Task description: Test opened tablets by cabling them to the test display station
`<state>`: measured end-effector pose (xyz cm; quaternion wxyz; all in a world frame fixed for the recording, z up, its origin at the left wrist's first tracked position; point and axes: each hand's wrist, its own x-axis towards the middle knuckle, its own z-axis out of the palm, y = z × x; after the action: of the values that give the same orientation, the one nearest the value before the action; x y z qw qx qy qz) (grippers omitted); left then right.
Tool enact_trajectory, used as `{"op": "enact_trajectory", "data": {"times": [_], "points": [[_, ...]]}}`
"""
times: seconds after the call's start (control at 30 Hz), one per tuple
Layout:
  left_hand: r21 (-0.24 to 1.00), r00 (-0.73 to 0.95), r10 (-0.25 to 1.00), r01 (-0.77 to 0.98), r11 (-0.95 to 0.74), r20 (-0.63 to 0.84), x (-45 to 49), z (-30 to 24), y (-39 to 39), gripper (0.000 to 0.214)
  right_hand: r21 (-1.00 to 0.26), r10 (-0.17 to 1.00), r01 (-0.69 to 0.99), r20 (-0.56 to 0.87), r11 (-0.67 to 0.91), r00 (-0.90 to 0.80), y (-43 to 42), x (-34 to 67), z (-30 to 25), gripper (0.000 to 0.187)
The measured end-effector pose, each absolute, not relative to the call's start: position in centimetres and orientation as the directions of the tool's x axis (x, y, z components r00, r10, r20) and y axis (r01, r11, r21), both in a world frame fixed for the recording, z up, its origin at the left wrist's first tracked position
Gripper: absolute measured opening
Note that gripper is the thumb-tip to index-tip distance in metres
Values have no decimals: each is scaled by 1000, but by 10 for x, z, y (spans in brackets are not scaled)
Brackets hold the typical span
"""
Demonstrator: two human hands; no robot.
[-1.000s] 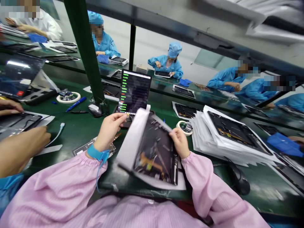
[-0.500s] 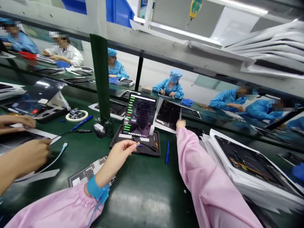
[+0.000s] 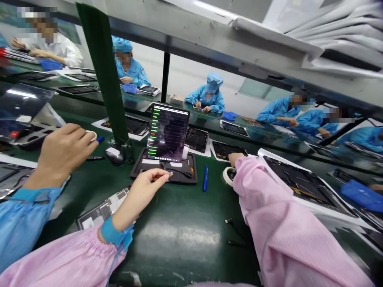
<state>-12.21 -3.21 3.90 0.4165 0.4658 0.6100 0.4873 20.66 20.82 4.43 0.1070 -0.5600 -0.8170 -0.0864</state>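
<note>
My left hand (image 3: pixel 149 185) pinches a small gold-coloured piece (image 3: pixel 170 174) between thumb and forefinger. Just beyond it stands a lit tablet screen (image 3: pixel 168 133) with a list marked in green and orange, propped in a black tray (image 3: pixel 191 180) where a short black cable (image 3: pixel 179 171) lies. Reaching far right, my right hand (image 3: pixel 236 158) is at the near edge of an opened tablet housing (image 3: pixel 224 149) on white paper. Its fingers are mostly hidden, so I cannot tell what it holds. A white tape roll (image 3: pixel 227 177) sits beside that wrist.
A blue pen (image 3: pixel 205 178) lies right of the tray. Black cable ends (image 3: pixel 229 221) lie near my right sleeve. A circuit-bearing panel (image 3: pixel 101 209) is under my left forearm. A co-worker's hand (image 3: pixel 64 149) reaches in from the left. Another tablet housing (image 3: pixel 305 183) rests on paper at right.
My right hand has left the dark tablet panel it was touching and is now lower, beside another housing. My left hand keeps its pinch. The co-worker's hand has risen, and the view has shifted.
</note>
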Motion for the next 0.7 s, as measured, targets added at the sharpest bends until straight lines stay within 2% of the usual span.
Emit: {"op": "enact_trajectory", "data": {"times": [0.13, 0.23, 0.3, 0.4, 0.57, 0.7], "points": [[979, -210, 976, 181, 90, -51, -123, 37, -31, 22, 150, 970, 959, -4, 240, -242, 225, 206, 35, 33], [974, -214, 975, 201, 101, -57, -123, 37, -31, 23, 205, 978, 957, -93, 204, -189, 231, 208, 34, 33], [973, -220, 973, 206, 109, -62, -123, 37, -31, 23, 219, 981, 958, -100, 185, -166, 232, 208, 36, 32], [974, -227, 972, 199, 107, -61, -124, 36, -29, 23, 216, 991, 967, -29, 132, -129, 230, 204, 45, 31], [983, -239, 971, 172, 57, -14, -126, 31, -26, 22, 174, 980, 984, 186, 31, -64, 226, 188, 80, 37], [990, -225, 973, 142, -10, 43, -125, 31, -26, 20, 162, 931, 987, 357, 24, -81, 204, 173, 131, 25]]}}
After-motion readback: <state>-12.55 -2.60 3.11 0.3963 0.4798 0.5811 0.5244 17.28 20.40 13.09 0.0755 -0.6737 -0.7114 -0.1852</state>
